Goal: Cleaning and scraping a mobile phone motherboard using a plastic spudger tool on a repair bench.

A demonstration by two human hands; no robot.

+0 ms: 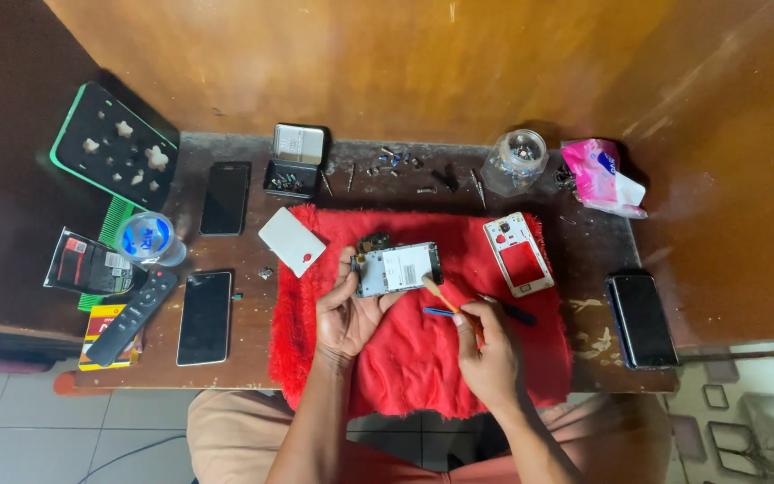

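My left hand [348, 309] holds an opened phone body [396, 267] with its circuit board exposed, above a red cloth [405, 358]. My right hand [490, 345] grips a small brush [441, 294] whose bristle tip touches the phone's lower right corner. Just below the phone, on the cloth, lies a blue tool [437, 312]. A black tool [512, 311] lies on the cloth right of my right hand. A white phone frame with a red inner panel [519, 254] rests on the cloth's right side, and a white back cover [291, 240] lies at the cloth's upper left edge.
On the wooden table [244, 358]: two dark phones [225, 198] [204, 316] left, another [642, 320] right, a remote [131, 317], an open tin of screws [296, 159], loose screws [396, 161], a glass jar [516, 161], a pink tissue pack [597, 175], a black-and-green tray [116, 148].
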